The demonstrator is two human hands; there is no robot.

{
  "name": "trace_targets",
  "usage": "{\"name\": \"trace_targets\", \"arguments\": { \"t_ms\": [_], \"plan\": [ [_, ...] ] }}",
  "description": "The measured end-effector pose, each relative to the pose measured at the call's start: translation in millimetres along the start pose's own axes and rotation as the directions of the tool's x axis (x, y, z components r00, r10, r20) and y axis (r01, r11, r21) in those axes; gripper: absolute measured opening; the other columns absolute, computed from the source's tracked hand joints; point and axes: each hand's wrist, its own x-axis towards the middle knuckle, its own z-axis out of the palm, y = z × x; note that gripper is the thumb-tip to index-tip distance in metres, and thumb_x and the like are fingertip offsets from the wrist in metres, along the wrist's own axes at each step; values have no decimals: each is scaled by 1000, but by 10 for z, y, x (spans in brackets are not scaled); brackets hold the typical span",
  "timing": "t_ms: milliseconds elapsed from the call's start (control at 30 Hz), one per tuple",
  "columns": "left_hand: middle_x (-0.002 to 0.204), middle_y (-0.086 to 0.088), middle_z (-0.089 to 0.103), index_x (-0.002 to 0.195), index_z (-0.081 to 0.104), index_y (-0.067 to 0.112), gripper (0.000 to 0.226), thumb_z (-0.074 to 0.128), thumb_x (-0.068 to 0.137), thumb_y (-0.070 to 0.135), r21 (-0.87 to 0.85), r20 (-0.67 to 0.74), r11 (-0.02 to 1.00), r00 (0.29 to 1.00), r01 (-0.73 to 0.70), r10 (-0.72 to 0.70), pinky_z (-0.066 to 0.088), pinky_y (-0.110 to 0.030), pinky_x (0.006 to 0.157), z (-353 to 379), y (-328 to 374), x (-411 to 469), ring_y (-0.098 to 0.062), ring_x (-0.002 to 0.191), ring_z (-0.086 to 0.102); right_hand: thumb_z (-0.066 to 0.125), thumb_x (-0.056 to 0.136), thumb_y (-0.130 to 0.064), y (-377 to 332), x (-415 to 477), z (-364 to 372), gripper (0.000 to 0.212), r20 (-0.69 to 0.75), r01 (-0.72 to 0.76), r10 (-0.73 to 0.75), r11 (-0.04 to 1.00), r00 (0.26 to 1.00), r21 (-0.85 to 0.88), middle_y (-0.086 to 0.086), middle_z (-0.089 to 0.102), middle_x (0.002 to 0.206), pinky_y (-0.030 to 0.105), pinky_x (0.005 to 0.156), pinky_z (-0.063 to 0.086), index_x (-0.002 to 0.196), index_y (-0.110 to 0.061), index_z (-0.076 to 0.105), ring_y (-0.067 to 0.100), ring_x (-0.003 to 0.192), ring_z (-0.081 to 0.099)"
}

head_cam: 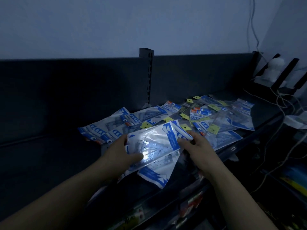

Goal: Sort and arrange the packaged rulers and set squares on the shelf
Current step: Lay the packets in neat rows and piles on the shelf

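The room is dark. Both hands hold a small bunch of held packets [154, 143] just above the front of the shelf [265, 107]. The left hand [123, 151] grips the left end, with the thumb on top and the fingers hidden under the plastic. The right hand [194, 146] is curled round the right end and pinches it.

The top packet lies nearly flat. Its long side runs from left to right and tips up a little on the right. It is clear, shiny plastic, and a bright light bounces off it near the left thumb. A blue band with white marks crosses its right end. Inside are see-through rulers or set squares, but I cannot tell which. A second packet under it is turned another way, so its blue end [152, 177] points down toward the person. The bunch is not lined up.

Behind the hands, many loose packets [216, 120] lie flat on the shelf in a messy heap, pointing all ways and lying on top of each other. Most are blue and clear. Some have small yellow tags [213, 129].

A dark post [147, 72] stands at the back of the shelf. Thin cables [282, 103] hang at the right.
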Motion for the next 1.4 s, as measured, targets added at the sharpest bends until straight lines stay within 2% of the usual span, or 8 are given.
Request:
{"name": "trace_targets", "arguments": {
  "t_ms": [100,233,567,667,900,1167,1333,1400],
  "plan": [
    [109,3,71,115,58,27,50,82,73,12,-78,-45,997,999,11,-14,54,-41,89,-124,-7,-87,-16,97,69,60,92,-27,-98,95,165,15,60,46,-49,997,997,59,15,61,83,43,68,49,104,-33,67,25,69,55],
    [106,8,69,116,55,28,46,76,78,12,-103,-176,995,984,1,-19,55,-24,76,-364,-15,-269,-9,92,68,59,93,-17,-301,220,515,11,117,98,-115,985,986,144,9,70,81,42,65,50,95,-23,68,28,67,62],
    [97,-3,71,108,57,21,36,74,80,5,-214,-529,973,827,89,-192,57,-35,72,-1348,-319,-1031,-20,85,71,58,93,-23,-817,281,2012,19,385,178,-181,983,905,45,23,63,105,58,80,53,101,-5,57,37,93,65],
    [100,-4,72,112,57,19,37,73,81,7,-223,-594,968,772,115,-228,58,-35,75,-1631,-503,-1286,-19,85,72,58,92,-19,-885,182,2533,14,438,200,-189,980,879,22,20,65,103,52,85,53,98,-6,58,33,94,64],
    [95,3,65,104,52,21,34,74,81,9,-228,-706,956,646,184,-292,49,-22,60,-2199,-881,-1596,-12,81,65,55,92,-11,-967,-42,3472,7,521,216,-176,976,835,-17,6,62,95,23,57,45,99,-10,57,11,76,57],
    [98,6,59,109,51,20,45,79,75,30,95,-735,896,638,434,-231,44,-24,66,-2611,-1119,-1642,-9,84,56,48,93,-4,-934,-137,3997,36,544,332,-206,932,813,-144,7,57,119,26,73,44,129,-12,44,14,92,53],
    [133,-3,47,137,40,20,71,62,80,56,566,-765,501,643,655,24,39,-33,93,-2679,-1125,-1595,-24,119,44,51,94,-11,-914,-111,3903,59,587,562,-291,749,755,-351,11,37,138,28,93,43,147,-18,26,22,117,47],
    [131,-3,51,134,48,19,62,58,84,54,653,-735,463,650,599,196,38,-35,93,-2641,-1054,-1546,-26,117,47,51,95,-17,-953,-105,3783,50,609,639,-331,659,721,-398,11,37,142,30,101,41,143,-13,36,22,122,44]
  ]
}}
